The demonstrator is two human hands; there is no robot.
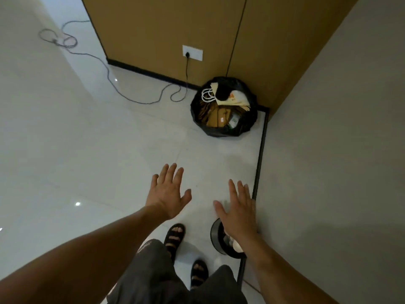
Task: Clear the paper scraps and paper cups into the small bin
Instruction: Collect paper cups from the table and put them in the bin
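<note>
The small black bin (215, 234) stands on the floor by the right wall, just right of my feet. Pale crumpled paper (236, 245) shows inside it, mostly hidden by my right forearm. My right hand (237, 210) hovers above the bin with fingers straight and spread, holding nothing. My left hand (167, 193) is stretched out over the bare floor to the left, fingers spread, also holding nothing. I see no loose scraps or cups on the floor.
A larger bin with a black liner (198, 115), full of paper bags and cardboard, sits in the far corner. A grey cable (109, 73) loops across the floor to a wall socket (192, 52). A black skirting strip (260, 150) runs along the right wall.
</note>
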